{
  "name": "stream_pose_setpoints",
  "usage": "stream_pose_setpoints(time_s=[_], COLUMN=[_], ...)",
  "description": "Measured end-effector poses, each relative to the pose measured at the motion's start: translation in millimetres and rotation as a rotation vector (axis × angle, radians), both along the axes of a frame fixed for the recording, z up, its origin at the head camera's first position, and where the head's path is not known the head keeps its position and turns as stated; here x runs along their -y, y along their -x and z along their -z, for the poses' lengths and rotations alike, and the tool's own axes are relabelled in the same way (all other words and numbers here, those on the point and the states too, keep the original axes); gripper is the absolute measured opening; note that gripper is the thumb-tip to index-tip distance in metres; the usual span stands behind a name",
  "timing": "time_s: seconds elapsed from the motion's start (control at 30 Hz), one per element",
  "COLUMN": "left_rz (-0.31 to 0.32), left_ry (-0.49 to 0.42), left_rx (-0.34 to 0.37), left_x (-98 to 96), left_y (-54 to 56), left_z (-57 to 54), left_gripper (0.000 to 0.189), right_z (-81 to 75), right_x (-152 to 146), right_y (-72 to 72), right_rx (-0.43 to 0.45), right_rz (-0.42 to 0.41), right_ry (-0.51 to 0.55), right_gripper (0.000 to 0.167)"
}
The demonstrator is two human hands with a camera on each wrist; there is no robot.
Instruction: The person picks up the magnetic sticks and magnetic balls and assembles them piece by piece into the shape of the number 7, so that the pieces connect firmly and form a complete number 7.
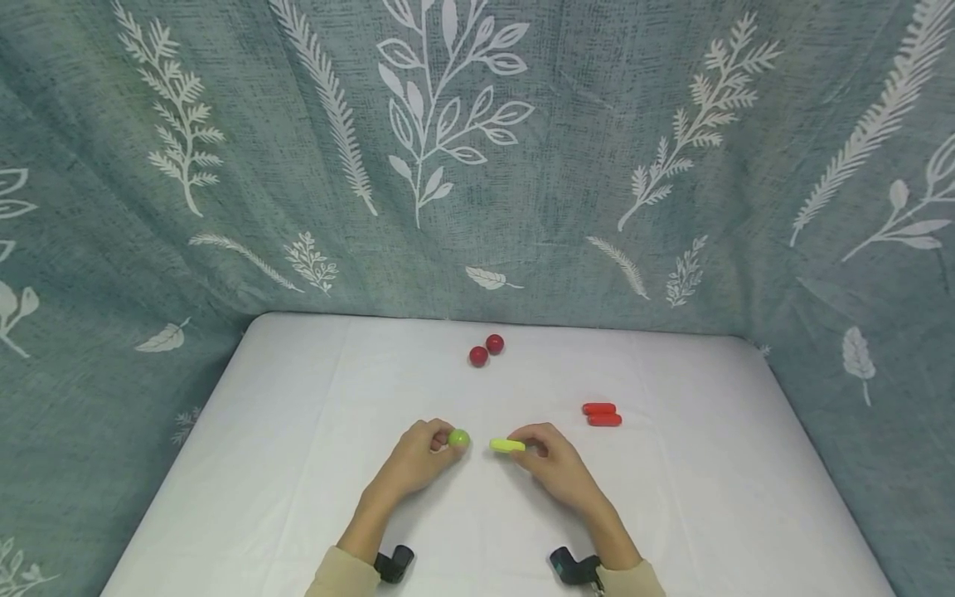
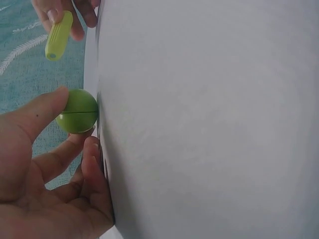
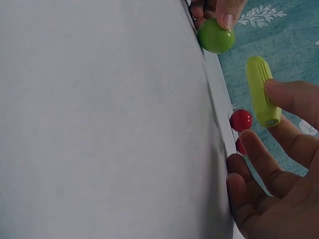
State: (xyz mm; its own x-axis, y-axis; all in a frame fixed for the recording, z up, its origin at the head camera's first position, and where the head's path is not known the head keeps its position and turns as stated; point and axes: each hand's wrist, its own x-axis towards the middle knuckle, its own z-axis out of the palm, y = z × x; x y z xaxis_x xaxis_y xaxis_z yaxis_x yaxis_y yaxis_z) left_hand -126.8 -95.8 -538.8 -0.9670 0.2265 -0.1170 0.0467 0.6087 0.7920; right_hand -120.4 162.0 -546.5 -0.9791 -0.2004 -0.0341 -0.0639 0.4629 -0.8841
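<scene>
The left hand (image 1: 419, 454) pinches a green ball (image 1: 458, 438) between thumb and index finger, the other fingers curling loosely beneath; in the left wrist view a thin dark seam runs round the ball. The right hand (image 1: 558, 471) pinches a yellow-green ribbed stick (image 1: 507, 445) between its thumb and a finger, the remaining fingers bent and apart from it. The stick lies roughly sideways in the head view, its free end pointing toward the ball, with a gap between the two; in the right wrist view its near end shows a small opening. Both are held over the middle of a white-covered table (image 1: 731, 497); whether the ball touches the cloth, I cannot tell. Farther back, two red balls (image 1: 478, 356) sit close together near the table's far edge. Beyond the right hand, two red sticks (image 1: 604, 420) lie side by side. Beige sleeves (image 1: 632, 580) and black wrist devices (image 1: 394, 565) show at both wrists, and a teal curtain (image 1: 567, 166) printed with white leaves hangs behind.
</scene>
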Motion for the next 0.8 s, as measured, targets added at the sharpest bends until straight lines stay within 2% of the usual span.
stream_pose_setpoints(time_s=[0.43,0.8], left_rz=[0.006,0.012], left_ry=[0.005,0.000], left_rx=[0.002,0.009], left_x=[0.8,0.6], left_y=[0.4,0.5], left_z=[-1.4,-1.1], left_gripper=[0.041,0.042], right_z=[6.7,5.7], right_x=[15.1,29.0], right_y=[5.2,6.2], right_rx=[-0.078,-0.085], right_rz=[-0.043,-0.010], right_ry=[-0.001,-0.102], right_gripper=[0.022,0.018])
